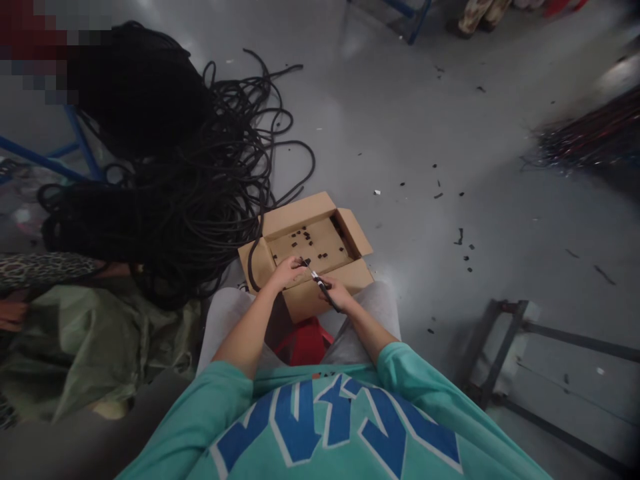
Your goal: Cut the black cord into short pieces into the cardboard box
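Observation:
My right hand (336, 295) is closed around the black-handled scissors (327, 293), whose bright metal blades point up and left toward my other hand. My left hand (287, 272) is closed, its fingertips pinching a short dark end of black cord at the blades. A length of black cord (251, 263) runs from the pile over the box's left side and down toward my left wrist. Both hands are above the near side of an open cardboard box (299, 213). Several small black cut pieces (306, 235) lie inside it.
A large tangled pile of black cord (215, 193) covers the floor on the left. Green cloth (100, 333) lies nearer to me. A dark metal frame (505, 353) stands at right, and black scraps (467, 258) dot the floor. Another person's feet (475, 17) show at the top.

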`<state>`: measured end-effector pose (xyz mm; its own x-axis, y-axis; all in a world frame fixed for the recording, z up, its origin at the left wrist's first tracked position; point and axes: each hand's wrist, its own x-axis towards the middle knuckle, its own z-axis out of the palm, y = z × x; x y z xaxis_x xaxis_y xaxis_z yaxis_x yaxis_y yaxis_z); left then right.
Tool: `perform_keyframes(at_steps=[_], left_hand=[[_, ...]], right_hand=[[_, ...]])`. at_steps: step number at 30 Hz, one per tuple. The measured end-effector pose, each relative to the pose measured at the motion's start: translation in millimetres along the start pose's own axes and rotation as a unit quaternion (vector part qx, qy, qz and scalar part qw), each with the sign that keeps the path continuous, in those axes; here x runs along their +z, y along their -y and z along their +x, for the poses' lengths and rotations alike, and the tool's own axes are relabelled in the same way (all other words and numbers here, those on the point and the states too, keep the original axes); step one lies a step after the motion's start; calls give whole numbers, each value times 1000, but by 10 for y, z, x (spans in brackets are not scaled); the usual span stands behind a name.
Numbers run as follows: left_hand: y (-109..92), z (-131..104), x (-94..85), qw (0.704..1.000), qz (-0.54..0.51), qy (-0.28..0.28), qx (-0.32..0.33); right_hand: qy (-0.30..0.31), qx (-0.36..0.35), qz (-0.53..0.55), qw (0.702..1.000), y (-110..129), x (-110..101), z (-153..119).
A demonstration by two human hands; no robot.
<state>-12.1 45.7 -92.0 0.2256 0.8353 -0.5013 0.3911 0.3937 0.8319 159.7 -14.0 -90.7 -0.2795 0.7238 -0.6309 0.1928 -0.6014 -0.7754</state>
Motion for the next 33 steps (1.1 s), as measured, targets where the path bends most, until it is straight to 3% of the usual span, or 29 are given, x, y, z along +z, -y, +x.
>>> perform_keyframes(at_steps=[8,13,18,28,33], left_hand=[[-32,14,-48,994,93,-34,53],[-117,-9,-87,998,61,3,12],[-158,-17,-115,997,-9,77,-25],[-320,1,-175,993,29,105,-51],[-226,41,-134,996,57,72,-18]], right_hand=[[57,41,117,991,38,-45,-50],[68,33,116,990,113,-80,-70],[87,5,115,990,160,-90,-88],[55,22,99,993,17,-22,-3],[23,22,97,995,19,3,-17]])
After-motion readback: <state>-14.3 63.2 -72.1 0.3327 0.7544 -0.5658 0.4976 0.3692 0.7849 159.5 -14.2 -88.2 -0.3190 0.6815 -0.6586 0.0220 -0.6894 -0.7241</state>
